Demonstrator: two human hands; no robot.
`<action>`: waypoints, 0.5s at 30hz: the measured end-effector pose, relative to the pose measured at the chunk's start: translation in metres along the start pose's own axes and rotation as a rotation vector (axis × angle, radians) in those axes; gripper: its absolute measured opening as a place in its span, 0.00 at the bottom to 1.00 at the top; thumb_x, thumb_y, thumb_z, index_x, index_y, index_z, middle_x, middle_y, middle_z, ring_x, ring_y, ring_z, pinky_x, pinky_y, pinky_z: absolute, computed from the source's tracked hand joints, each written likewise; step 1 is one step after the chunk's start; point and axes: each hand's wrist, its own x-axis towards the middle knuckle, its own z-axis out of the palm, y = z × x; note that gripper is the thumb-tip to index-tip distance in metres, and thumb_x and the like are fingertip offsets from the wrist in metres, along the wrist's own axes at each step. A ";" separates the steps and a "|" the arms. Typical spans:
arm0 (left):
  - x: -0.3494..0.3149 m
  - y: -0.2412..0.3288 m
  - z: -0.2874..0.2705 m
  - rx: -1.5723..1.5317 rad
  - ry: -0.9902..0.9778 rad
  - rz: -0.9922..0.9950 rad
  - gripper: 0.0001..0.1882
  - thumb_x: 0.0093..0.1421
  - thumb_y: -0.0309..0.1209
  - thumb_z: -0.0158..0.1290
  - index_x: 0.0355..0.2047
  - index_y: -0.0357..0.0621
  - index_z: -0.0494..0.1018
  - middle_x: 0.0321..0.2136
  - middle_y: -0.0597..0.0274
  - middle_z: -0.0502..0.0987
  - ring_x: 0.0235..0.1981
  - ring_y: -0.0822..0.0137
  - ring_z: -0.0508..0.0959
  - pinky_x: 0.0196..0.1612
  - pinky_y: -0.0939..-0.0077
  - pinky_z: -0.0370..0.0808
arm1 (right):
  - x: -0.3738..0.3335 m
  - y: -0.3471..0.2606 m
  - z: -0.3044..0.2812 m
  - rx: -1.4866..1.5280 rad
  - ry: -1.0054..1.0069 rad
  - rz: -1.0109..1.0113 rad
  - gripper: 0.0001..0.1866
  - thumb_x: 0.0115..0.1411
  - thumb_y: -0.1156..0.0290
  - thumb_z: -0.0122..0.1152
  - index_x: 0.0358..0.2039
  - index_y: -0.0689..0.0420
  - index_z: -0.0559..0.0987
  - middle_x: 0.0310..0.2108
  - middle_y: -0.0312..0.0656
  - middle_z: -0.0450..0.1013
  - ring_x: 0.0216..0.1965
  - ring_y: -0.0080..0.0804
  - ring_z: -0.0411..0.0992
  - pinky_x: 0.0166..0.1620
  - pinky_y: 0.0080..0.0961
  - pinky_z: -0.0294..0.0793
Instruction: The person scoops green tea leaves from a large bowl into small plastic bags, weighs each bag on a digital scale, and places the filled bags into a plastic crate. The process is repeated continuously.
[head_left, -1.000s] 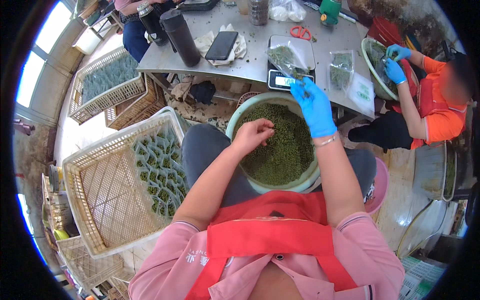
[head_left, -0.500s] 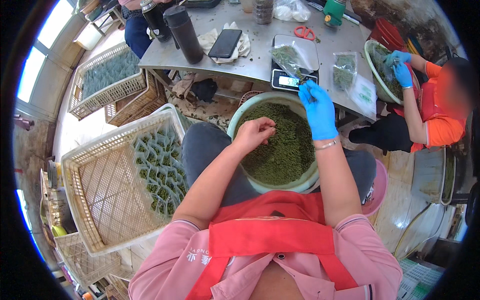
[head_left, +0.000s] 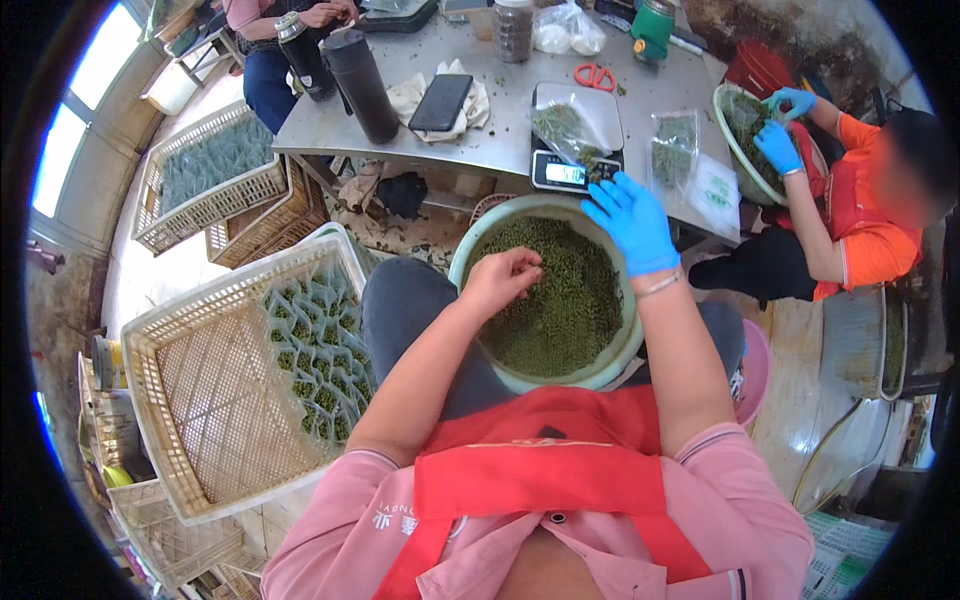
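A wide pale-green basin (head_left: 628, 345) of small green buds (head_left: 560, 300) sits between my knees. Bare and with curled fingers, my left hand (head_left: 503, 280) hovers over the left part of the buds; whatever it may hold is hidden. My right hand (head_left: 634, 228), in a blue glove, has its fingers spread at the basin's far rim, just in front of the digital scale (head_left: 560, 172) on the table edge. On the scale lies a clear plastic bag (head_left: 568, 128) partly filled with green buds, its mouth close to my gloved fingertips.
Red-handled scissors (head_left: 594, 76), a filled bag (head_left: 674, 150), a phone (head_left: 441, 102) and a dark flask (head_left: 362, 88) lie or stand on the metal table (head_left: 480, 150). Left is a crate (head_left: 150, 400) of filled bags. A co-worker (head_left: 850, 200) handles greens in another basin at right.
My right hand's fingers have gone from pinched together by the bag to spread apart, drawn slightly back. The scale's reading has changed. My left hand stays curled over the basin.
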 end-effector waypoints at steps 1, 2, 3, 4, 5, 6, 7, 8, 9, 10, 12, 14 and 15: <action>-0.005 0.005 -0.001 0.005 0.003 -0.014 0.13 0.57 0.30 0.54 0.42 0.38 0.73 0.26 0.61 0.78 0.21 0.75 0.76 0.26 0.79 0.73 | -0.012 0.005 -0.006 -0.164 0.064 -0.069 0.12 0.58 0.72 0.54 0.42 0.62 0.74 0.33 0.44 0.73 0.38 0.38 0.73 0.42 0.33 0.75; -0.003 0.004 -0.002 -0.014 0.013 -0.003 0.13 0.57 0.30 0.54 0.41 0.37 0.73 0.26 0.61 0.78 0.20 0.75 0.76 0.26 0.78 0.73 | -0.018 0.008 -0.009 -0.329 0.126 -0.139 0.11 0.57 0.72 0.55 0.40 0.60 0.75 0.30 0.41 0.73 0.34 0.35 0.74 0.38 0.32 0.75; 0.000 0.002 -0.002 -0.034 0.013 0.004 0.13 0.57 0.30 0.54 0.41 0.37 0.73 0.26 0.61 0.78 0.20 0.74 0.76 0.26 0.78 0.73 | -0.012 0.013 -0.024 -0.584 0.177 -0.244 0.12 0.55 0.70 0.58 0.40 0.58 0.77 0.27 0.37 0.73 0.29 0.32 0.74 0.33 0.28 0.73; 0.001 0.002 -0.003 -0.050 0.012 0.010 0.14 0.57 0.30 0.54 0.41 0.37 0.73 0.26 0.61 0.78 0.20 0.74 0.76 0.26 0.78 0.73 | -0.002 0.019 -0.036 -0.760 0.180 -0.360 0.12 0.54 0.69 0.59 0.40 0.58 0.77 0.27 0.37 0.73 0.29 0.31 0.73 0.33 0.27 0.72; 0.002 0.005 -0.003 -0.015 0.011 0.010 0.13 0.57 0.31 0.54 0.41 0.37 0.73 0.26 0.61 0.78 0.20 0.74 0.76 0.26 0.78 0.73 | 0.010 0.024 -0.047 -0.936 0.182 -0.476 0.13 0.54 0.68 0.60 0.40 0.58 0.77 0.27 0.37 0.73 0.29 0.31 0.73 0.33 0.27 0.72; 0.000 0.008 -0.003 0.003 0.008 0.007 0.13 0.57 0.31 0.54 0.41 0.37 0.73 0.26 0.61 0.78 0.20 0.74 0.76 0.26 0.78 0.73 | 0.018 0.025 -0.044 -1.105 0.171 -0.598 0.14 0.53 0.67 0.61 0.40 0.58 0.77 0.27 0.38 0.74 0.28 0.30 0.73 0.32 0.26 0.71; -0.002 0.010 -0.003 0.021 0.005 0.004 0.13 0.57 0.31 0.54 0.41 0.37 0.73 0.26 0.61 0.78 0.21 0.74 0.76 0.26 0.78 0.73 | 0.024 0.026 -0.041 -1.241 0.202 -0.697 0.17 0.51 0.65 0.64 0.40 0.57 0.77 0.27 0.38 0.73 0.27 0.28 0.71 0.33 0.27 0.70; -0.004 0.012 -0.002 0.038 0.002 0.001 0.13 0.57 0.31 0.54 0.41 0.38 0.73 0.27 0.61 0.79 0.21 0.74 0.76 0.26 0.78 0.73 | 0.028 0.027 -0.040 -1.339 0.212 -0.698 0.16 0.50 0.65 0.64 0.39 0.57 0.77 0.27 0.39 0.73 0.27 0.28 0.71 0.33 0.27 0.70; -0.005 0.014 -0.001 0.046 -0.010 -0.024 0.13 0.57 0.31 0.54 0.41 0.39 0.73 0.27 0.61 0.79 0.21 0.74 0.77 0.26 0.78 0.73 | 0.028 0.025 -0.034 -1.440 0.222 -0.699 0.15 0.50 0.65 0.64 0.38 0.57 0.77 0.27 0.39 0.73 0.27 0.28 0.71 0.33 0.27 0.70; -0.005 0.013 -0.002 0.035 -0.007 -0.017 0.13 0.57 0.31 0.54 0.41 0.39 0.73 0.27 0.61 0.79 0.21 0.74 0.77 0.26 0.78 0.73 | 0.029 0.024 -0.029 -1.543 0.231 -0.700 0.15 0.50 0.64 0.64 0.37 0.57 0.78 0.26 0.40 0.73 0.27 0.28 0.71 0.33 0.27 0.70; -0.004 0.009 -0.001 0.008 -0.003 -0.003 0.13 0.57 0.31 0.54 0.41 0.39 0.73 0.27 0.61 0.79 0.21 0.74 0.77 0.26 0.77 0.73 | 0.033 0.023 -0.030 -1.369 0.236 -0.696 0.13 0.50 0.65 0.64 0.34 0.57 0.78 0.27 0.41 0.74 0.27 0.29 0.72 0.34 0.27 0.71; -0.001 0.010 -0.001 0.004 0.003 -0.006 0.13 0.57 0.32 0.54 0.41 0.39 0.73 0.27 0.62 0.79 0.21 0.75 0.77 0.26 0.78 0.74 | 0.035 0.020 -0.032 -1.258 0.215 -0.671 0.11 0.50 0.65 0.63 0.32 0.57 0.79 0.29 0.42 0.74 0.29 0.31 0.72 0.35 0.27 0.71; 0.000 0.009 -0.001 0.017 -0.001 -0.002 0.13 0.57 0.32 0.54 0.41 0.39 0.73 0.27 0.62 0.79 0.21 0.75 0.77 0.26 0.78 0.74 | 0.029 0.017 -0.023 -1.227 0.191 -0.644 0.11 0.50 0.65 0.63 0.31 0.58 0.79 0.30 0.43 0.75 0.30 0.32 0.73 0.35 0.27 0.71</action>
